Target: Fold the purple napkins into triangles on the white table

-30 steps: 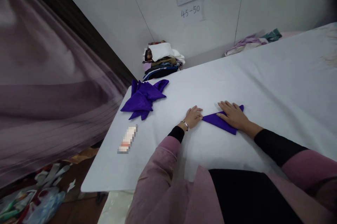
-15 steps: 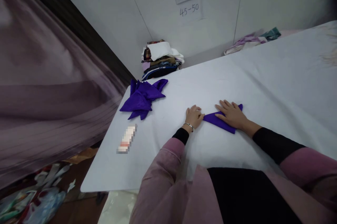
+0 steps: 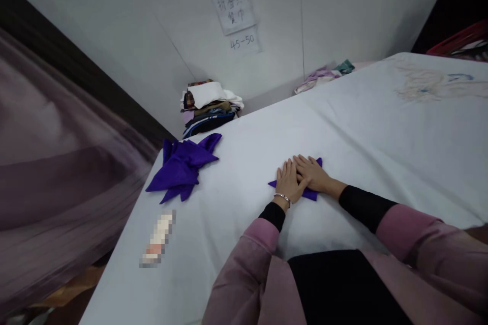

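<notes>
A folded purple cloth napkin (image 3: 311, 195) lies flat on the white-covered table (image 3: 244, 162). Both of my hands rest on top of it, side by side and touching. My left hand (image 3: 290, 182), with a bracelet at the wrist, lies flat over the napkin's left part, fingers stretched out. Partly behind its thumb, my right hand (image 3: 314, 175) presses flat on the right part, fingers extended. Only the left tip, upper right corner and lower right edge of the napkin show; the rest is under my hands.
Several folded purple napkins (image 3: 183, 165) lie heaped at the table's left end. Nearer me is a blurred-out oblong item (image 3: 158, 238). A stack of clothes (image 3: 211, 106) stands beyond the far edge by the wall, with more cloth (image 3: 322, 78) farther right. A curtain (image 3: 57, 187) hangs on the left.
My left hand has let go of the napkin's left tip and moved right onto it, flat beside my right hand. The camera view has turned to the right.
</notes>
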`<state>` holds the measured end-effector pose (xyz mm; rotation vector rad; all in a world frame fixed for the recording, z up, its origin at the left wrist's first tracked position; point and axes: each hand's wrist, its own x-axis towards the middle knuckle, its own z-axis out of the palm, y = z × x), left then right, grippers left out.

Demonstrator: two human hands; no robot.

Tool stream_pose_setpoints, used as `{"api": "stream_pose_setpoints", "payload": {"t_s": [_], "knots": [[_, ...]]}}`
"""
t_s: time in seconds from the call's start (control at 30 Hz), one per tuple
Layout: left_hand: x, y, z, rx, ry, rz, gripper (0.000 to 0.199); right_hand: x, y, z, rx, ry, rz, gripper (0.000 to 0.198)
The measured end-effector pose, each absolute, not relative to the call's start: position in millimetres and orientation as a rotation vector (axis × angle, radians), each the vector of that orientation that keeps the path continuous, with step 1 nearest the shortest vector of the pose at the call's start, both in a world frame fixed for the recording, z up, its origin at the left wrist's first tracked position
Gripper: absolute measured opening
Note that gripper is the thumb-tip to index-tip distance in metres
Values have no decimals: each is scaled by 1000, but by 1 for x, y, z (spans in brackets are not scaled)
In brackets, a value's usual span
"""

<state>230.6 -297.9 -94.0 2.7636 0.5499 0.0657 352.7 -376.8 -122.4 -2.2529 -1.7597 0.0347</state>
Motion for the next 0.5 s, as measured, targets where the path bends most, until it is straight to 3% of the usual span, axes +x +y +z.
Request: {"api": "stream_pose_setpoints", "payload": {"t_s": [0.33,0.5], "knots": [[230,-298,-95,2871,544,-7,92,379,-382,-121,-2193,-1848,88,59],[230,-301,-96,2987,560,-40,91,407,-381,-120,-2205,-1848,125,66]]}}
